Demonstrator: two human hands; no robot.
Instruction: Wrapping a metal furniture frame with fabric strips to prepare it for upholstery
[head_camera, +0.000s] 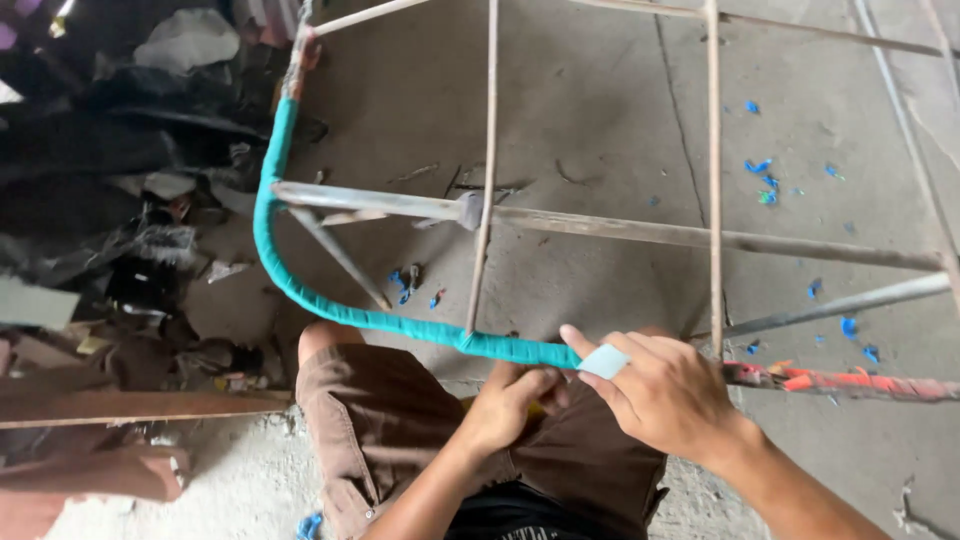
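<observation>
A bare metal frame (600, 225) of thin rods stands on the floor in front of me. Its curved near rail is wound with teal strip (300, 295) from the upper left down to my hands. My right hand (660, 390) grips the rail where the teal winding ends, a pale strip end under its index finger. Beyond it the rail shows red and orange remnants (840, 382). My left hand (505, 405) is closed just below the rail, over my brown shorts (390, 420), with something yellow partly hidden in it.
Dark clutter and scrap (120, 170) are piled at the left, with wooden boards (130, 405) low at the left. Blue and teal offcuts (765, 180) lie scattered on the concrete floor (600, 90) under the frame.
</observation>
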